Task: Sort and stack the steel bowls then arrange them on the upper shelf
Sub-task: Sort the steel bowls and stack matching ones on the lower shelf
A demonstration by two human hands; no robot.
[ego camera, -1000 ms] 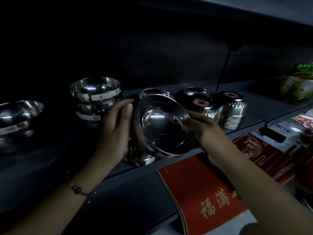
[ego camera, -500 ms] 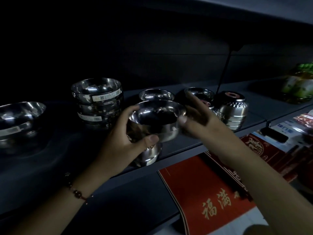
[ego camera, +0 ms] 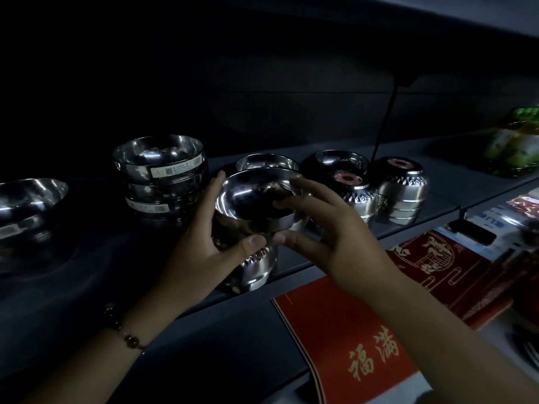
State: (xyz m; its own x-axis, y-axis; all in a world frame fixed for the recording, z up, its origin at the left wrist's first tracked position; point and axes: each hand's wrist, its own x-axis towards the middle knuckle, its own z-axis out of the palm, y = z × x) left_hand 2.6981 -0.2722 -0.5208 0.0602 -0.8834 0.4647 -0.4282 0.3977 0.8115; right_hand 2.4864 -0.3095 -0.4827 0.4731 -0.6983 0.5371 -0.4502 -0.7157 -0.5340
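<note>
Steel bowl (ego camera: 256, 199) sits upright, gripped by left hand (ego camera: 204, 246) and right hand (ego camera: 329, 228), apparently atop another bowl (ego camera: 256, 269) on the dim shelf (ego camera: 320, 258).

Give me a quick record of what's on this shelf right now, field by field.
held bowl: steel bowl, upright, above a patterned bowl
left hand: grips its left side
right hand: grips its right rim
labelled stack: left of it
upturned patterned bowls: right
shelf: dark grey
below: red packaging

L hand (ego camera: 201, 252) fingers curled, thumb fwd, beaded bracelet (ego camera: 125, 330) on wrist, R hand (ego camera: 329, 228) fingers curled opposite, both forearms raised
</note>
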